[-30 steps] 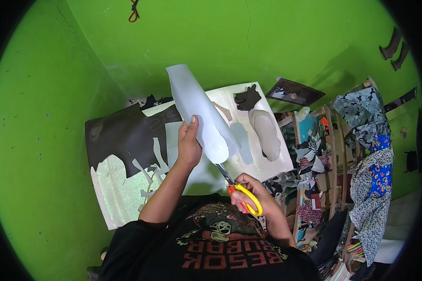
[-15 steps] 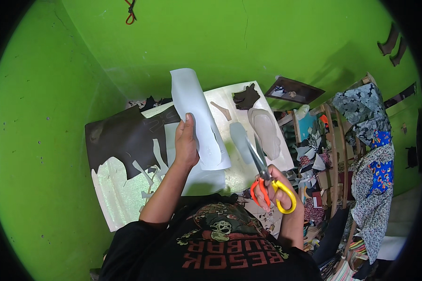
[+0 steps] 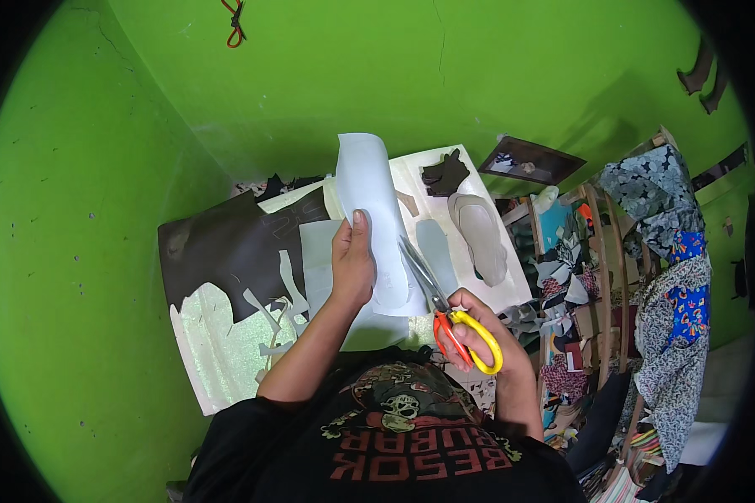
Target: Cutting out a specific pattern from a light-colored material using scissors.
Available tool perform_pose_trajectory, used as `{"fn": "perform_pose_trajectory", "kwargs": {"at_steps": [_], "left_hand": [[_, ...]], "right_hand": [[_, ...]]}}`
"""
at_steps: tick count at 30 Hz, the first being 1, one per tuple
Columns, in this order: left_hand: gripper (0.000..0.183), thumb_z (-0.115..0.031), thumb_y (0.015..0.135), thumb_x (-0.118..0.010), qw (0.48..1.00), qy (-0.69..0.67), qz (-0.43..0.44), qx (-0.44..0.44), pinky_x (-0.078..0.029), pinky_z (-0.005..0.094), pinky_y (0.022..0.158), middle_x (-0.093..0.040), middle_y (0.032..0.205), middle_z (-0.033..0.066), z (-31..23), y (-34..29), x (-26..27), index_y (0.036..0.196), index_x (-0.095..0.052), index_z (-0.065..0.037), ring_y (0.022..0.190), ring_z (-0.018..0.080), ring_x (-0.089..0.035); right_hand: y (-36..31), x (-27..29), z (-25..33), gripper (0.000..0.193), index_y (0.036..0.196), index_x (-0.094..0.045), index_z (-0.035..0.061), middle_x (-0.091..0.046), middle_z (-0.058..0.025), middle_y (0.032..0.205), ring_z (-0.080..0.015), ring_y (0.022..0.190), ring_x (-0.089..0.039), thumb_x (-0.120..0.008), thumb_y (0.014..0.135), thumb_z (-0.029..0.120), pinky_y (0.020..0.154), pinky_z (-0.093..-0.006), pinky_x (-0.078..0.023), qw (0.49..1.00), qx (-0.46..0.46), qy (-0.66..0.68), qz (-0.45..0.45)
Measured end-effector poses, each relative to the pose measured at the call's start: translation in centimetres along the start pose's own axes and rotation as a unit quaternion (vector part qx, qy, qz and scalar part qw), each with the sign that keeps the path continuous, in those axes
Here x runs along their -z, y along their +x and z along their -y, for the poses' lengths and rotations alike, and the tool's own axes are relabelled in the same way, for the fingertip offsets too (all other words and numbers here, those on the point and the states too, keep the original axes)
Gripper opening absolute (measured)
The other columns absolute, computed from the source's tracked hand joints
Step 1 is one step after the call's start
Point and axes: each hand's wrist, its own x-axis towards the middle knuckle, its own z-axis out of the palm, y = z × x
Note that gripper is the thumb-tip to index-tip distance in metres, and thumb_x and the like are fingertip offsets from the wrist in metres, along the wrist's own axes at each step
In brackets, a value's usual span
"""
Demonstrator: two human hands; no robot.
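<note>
My left hand (image 3: 355,261) is closed on a pale grey-white sheet (image 3: 369,189), its thumb lying on top. The sheet curls at its far end and bears a faint curved outline near its lower right edge. In my right hand (image 3: 470,331) are scissors (image 3: 432,293) with one orange and one yellow handle loop. Their blades point up and left and lie at the sheet's right edge; whether they cut into it I cannot tell. Right of the blades, a grey-blue rounded cutout (image 3: 432,243) rests on the table beside beige sole-shaped pieces (image 3: 478,239).
Dark brown sheet material (image 3: 226,247) covers the left of the pale table (image 3: 512,281), with thin offcuts (image 3: 287,289) near it. A dark scrap (image 3: 445,173) lies at the far right corner. Shelves (image 3: 596,277) crammed with scraps and hanging patterned fabric (image 3: 667,335) stand to the right.
My left hand has moved the sheet right and slightly nearer. The scissors in my right hand have come left, from apart to the sheet's right edge, and their blades look closer together.
</note>
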Motion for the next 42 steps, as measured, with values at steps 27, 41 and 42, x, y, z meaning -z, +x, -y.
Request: {"fn": "perform_pose_trajectory", "kwargs": {"at_steps": [27, 41, 42], "left_hand": [[0.035, -0.029, 0.100, -0.059, 0.974, -0.174, 0.039, 0.140, -0.053, 0.0369, 0.091, -0.067, 0.113, 0.0108, 1.3, -3.0, 0.0, 0.120, -0.057, 0.000, 0.099, 0.0194, -0.066], [0.040, -0.015, 0.090, -0.073, 0.959, 0.087, 0.246, 0.111, -0.050, 0.0320, 0.091, -0.068, 0.112, 0.0080, 0.0, -2.3, 0.6, 0.124, -0.058, 0.000, 0.100, 0.0154, -0.064], [0.040, -0.015, 0.090, -0.073, 0.959, 0.087, 0.245, 0.111, -0.050, 0.0320, 0.091, -0.068, 0.112, 0.0080, -0.4, -2.3, 0.5, 0.124, -0.058, 0.000, 0.100, 0.0154, -0.064]], "right_hand": [[2.7, -1.1, -3.0, 0.038, 0.117, -0.036, 0.0076, -0.051, -0.0040, 0.076, -0.0083, 0.051, -0.048, -0.066, 0.096, 0.018, 0.045, -0.0220, -0.039, 0.983, 0.064, -0.124, -0.116], [1.8, -0.2, -3.1, 0.042, 0.121, -0.038, 0.0067, -0.052, -0.0038, 0.078, -0.0092, 0.057, -0.052, -0.065, 0.096, 0.026, 0.047, -0.0224, -0.041, 0.983, 0.053, -0.124, -0.123], [1.7, 0.2, -3.3, 0.042, 0.121, -0.038, 0.0067, -0.052, -0.0038, 0.078, -0.0092, 0.057, -0.052, -0.065, 0.096, 0.026, 0.047, -0.0224, -0.041, 0.983, 0.053, -0.124, -0.122]]}}
